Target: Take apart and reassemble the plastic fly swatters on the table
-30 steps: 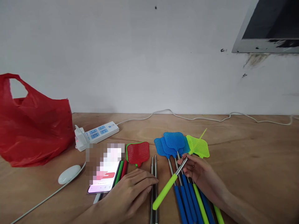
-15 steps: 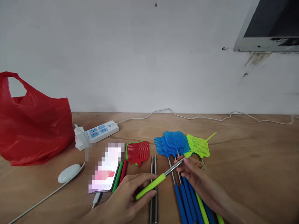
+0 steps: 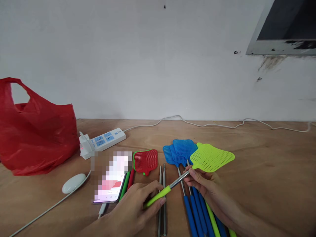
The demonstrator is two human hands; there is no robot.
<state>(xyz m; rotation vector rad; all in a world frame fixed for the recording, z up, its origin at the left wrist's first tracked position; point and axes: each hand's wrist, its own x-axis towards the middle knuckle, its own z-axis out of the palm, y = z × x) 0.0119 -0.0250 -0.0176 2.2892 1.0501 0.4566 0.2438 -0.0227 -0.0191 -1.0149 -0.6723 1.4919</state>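
Between my hands is a yellow-green fly swatter (image 3: 212,158) with a metal rod and a yellow-green grip. My left hand (image 3: 138,205) is closed round the grip. At the joint of rod and mesh head, the fingers of my right hand (image 3: 202,181) pinch the swatter. Beneath my right hand lie several blue fly swatters (image 3: 184,148), heads pointing away, with yellow-green handles among them. Two bare metal rods (image 3: 164,197) lie side by side, passing behind the held grip. A red swatter head (image 3: 146,160) rests on a green one, left of the rods.
A lit phone (image 3: 113,184) lies left of my left hand, next to a green grip (image 3: 124,186) and a red grip (image 3: 130,178). Farther left are a power strip (image 3: 106,140), a white oval device (image 3: 73,183) and a red plastic bag (image 3: 37,135). A white cable runs along the wall.
The yellow-green swatter head has turned from edge-on to nearly flat, its mesh face now showing. My hands have shifted slightly left and down, still gripping it.
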